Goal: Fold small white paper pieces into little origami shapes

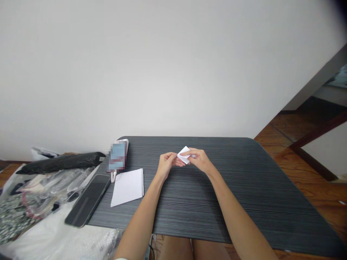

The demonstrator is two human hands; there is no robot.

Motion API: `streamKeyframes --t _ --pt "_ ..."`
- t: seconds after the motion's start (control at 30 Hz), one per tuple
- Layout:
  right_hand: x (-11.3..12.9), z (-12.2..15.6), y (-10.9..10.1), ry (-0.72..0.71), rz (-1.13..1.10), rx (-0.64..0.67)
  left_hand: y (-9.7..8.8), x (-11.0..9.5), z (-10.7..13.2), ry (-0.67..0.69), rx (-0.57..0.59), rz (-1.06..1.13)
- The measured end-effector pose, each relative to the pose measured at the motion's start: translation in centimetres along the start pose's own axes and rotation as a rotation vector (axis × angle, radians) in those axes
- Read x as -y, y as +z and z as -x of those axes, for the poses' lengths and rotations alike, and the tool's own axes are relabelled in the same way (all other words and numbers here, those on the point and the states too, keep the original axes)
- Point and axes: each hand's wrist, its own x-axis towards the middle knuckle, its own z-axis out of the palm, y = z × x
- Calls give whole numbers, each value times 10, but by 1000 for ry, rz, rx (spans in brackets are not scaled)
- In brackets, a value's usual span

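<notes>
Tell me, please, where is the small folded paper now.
In the head view, the small folded paper is slightly right of centre, held between the left hand and the right hand, over the dark table.

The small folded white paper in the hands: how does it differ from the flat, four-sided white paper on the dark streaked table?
The small folded white paper is held by the left hand and right hand; the flat white paper lies on the dark streaked table. The folded paper looks smaller than the flat paper. Both are white.
</notes>
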Motion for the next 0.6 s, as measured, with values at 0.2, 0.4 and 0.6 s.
streamKeyframes --t 0.2,0.4,0.6 --pt "-5 0 -4 -73 154 22 -3 3 -2 -73 12 62" --pt "-2 0 -5 -94 188 19 -6 -2 0 -164 82 -4" --pt "-8 1 -9 -123 255 60 -6 -2 2 -152 143 3"
